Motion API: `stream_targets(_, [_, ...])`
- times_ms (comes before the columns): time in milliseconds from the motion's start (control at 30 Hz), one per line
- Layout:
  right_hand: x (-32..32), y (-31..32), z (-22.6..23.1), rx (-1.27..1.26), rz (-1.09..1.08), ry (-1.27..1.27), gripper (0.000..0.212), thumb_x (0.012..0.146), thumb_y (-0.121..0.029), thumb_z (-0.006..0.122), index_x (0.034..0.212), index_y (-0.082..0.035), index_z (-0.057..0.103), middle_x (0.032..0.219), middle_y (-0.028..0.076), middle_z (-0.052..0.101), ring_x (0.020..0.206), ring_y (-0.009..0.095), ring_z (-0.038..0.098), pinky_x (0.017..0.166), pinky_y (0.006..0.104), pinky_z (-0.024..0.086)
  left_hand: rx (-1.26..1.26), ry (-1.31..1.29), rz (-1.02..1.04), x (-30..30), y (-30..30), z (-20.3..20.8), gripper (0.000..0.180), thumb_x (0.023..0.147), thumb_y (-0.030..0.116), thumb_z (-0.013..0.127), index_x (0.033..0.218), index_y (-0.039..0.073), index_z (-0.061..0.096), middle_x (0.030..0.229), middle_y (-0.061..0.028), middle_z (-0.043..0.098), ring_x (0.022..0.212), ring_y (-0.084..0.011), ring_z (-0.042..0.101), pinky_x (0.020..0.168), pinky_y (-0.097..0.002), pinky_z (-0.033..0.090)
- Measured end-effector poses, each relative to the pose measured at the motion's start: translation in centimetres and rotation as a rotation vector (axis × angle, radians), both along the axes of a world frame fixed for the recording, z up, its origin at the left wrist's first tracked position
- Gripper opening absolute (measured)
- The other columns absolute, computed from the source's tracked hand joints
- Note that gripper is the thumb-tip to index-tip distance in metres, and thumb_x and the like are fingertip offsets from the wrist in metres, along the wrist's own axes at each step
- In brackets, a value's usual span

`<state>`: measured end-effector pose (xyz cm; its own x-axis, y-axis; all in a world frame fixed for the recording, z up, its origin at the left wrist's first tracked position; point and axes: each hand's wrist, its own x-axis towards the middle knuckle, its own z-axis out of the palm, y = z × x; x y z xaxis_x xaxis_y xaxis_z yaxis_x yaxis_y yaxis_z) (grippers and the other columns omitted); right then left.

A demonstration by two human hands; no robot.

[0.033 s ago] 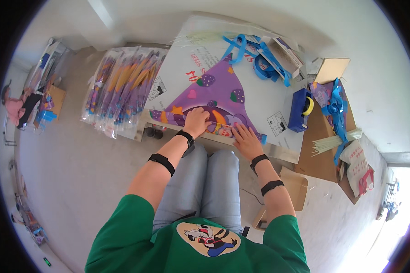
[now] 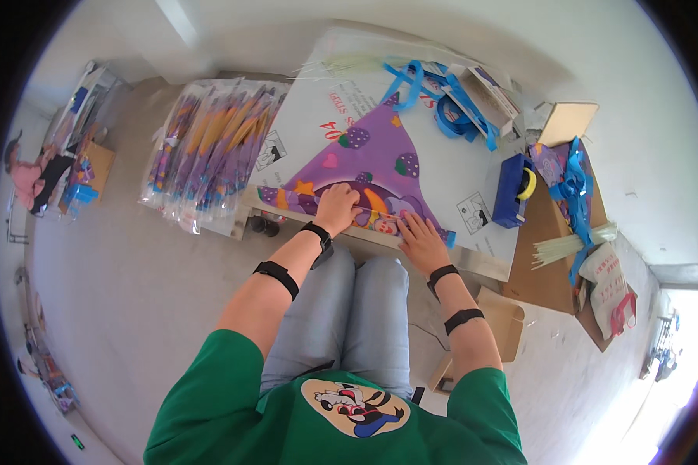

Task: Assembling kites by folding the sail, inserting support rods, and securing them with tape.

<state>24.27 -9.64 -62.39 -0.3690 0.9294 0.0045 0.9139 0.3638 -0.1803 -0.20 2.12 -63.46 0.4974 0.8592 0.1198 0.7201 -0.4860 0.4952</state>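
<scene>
A purple triangular kite (image 2: 372,151), printed with berries, stars and a heart, lies on the work table with its point away from me. Its lower edge is folded up into a colourful strip along the table's near side. My left hand (image 2: 336,209) has its fingers bent and the thumb drawn in on that strip, left of the middle. Beside it, my right hand (image 2: 424,244) lies with fingers spread over the strip near the kite's right corner. A thin pale line runs along the fold between both hands; I cannot tell whether it is a rod or a seam.
Plastic-bagged kites (image 2: 213,147) are piled at the left. Blue ribbon (image 2: 451,120) and a small carton (image 2: 485,97) lie at the table's back right. A blue tape dispenser (image 2: 509,194) stands by the right edge, near a cardboard box (image 2: 547,256) with pale rods (image 2: 570,246). A person (image 2: 29,182) is far left.
</scene>
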Motion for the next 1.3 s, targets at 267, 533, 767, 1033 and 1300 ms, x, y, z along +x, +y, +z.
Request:
stream_targets(267, [0.0, -0.4, -0.7, -0.008, -0.024, -0.054, 0.057, 0.092, -0.033, 0.053, 0.143, -0.012, 0.039, 0.15, 0.008, 0.033, 0.14, 0.025, 0.029, 0.115, 0.0451, 0.022, 0.138, 0.241, -0.081, -4.5, 0.0, -1.2, 0.048, 0.095, 0.033, 0.05, 0.139, 0.017, 0.044, 0.15, -0.0098, 0.033, 0.14, -0.0283, 0.028, 0.114, -0.0483, 0.021])
stream_targets(533, [-0.3, -0.2, -0.5, 0.019, -0.027, -0.038, 0.057, 0.091, -0.033, 0.054, 0.142, -0.012, 0.04, 0.149, 0.009, 0.035, 0.139, 0.027, 0.031, 0.114, 0.0456, 0.024, 0.154, 0.322, 0.055, -6.8, 0.2, -2.0, 0.053, 0.096, 0.04, 0.043, 0.145, 0.02, 0.037, 0.154, -0.0085, 0.027, 0.143, -0.0293, 0.022, 0.114, -0.0534, 0.015])
stream_targets(767, [-0.6, 0.2, 0.4, 0.023, -0.076, 0.036, 0.056, 0.088, -0.029, 0.058, 0.14, -0.013, 0.043, 0.144, 0.007, 0.042, 0.134, 0.025, 0.037, 0.112, 0.045, 0.027, 0.197, 0.325, 0.078, -6.7, 0.0, -2.3, 0.052, 0.095, 0.04, 0.047, 0.143, 0.019, 0.041, 0.153, -0.0095, 0.028, 0.142, -0.0296, 0.024, 0.113, -0.0556, 0.015])
stream_targets(1033, [-0.7, 0.2, -0.2, 0.019, -0.083, -0.026, 0.055, 0.088, -0.027, 0.058, 0.14, -0.015, 0.043, 0.144, 0.006, 0.041, 0.134, 0.024, 0.036, 0.112, 0.0443, 0.028, 0.265, 0.253, 0.064, -6.8, -0.3, -2.3, 0.053, 0.091, 0.035, 0.054, 0.135, 0.006, 0.048, 0.144, -0.0086, 0.038, 0.133, -0.0258, 0.036, 0.112, -0.0466, 0.027])
stream_targets(1300, [-1.4, 0.3, -0.6, 0.033, -0.089, -0.043, 0.055, 0.089, -0.028, 0.057, 0.14, -0.013, 0.042, 0.146, 0.006, 0.039, 0.135, 0.024, 0.034, 0.112, 0.0451, 0.027, 0.251, 0.184, -0.06, -6.2, -0.8, -1.1, 0.051, 0.095, 0.036, 0.049, 0.141, 0.016, 0.043, 0.149, -0.0071, 0.034, 0.139, -0.0254, 0.031, 0.115, -0.0483, 0.021])
